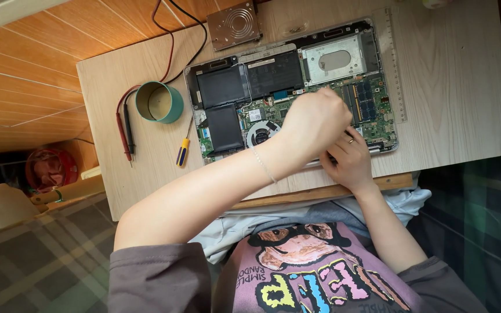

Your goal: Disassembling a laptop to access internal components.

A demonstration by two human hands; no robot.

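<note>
1. The right hand [352, 159], a ring on one finger, rests at the near edge of the opened grey laptop with its bottom cover removed [291, 87]; its fingers curl toward the board, but whether they pinch anything I cannot tell.
2. The left hand [314, 124] is a closed fist over the green circuit board [372, 110]; what it grips is hidden. A slip here could scrape exposed components or knock a connector loose.
3. The laptop lies flat on the light wooden table [453, 81], showing black battery cells [221, 87], a round fan [262, 132] and a silver drive bay [334, 59].
4. The yellow-and-blue-handled screwdriver [183, 149] lies beside it and could roll off.
5. Farther left, a green tape roll [159, 102] and red and black probe leads [126, 124] lie near the bare board; a stray lead could short it.
</note>
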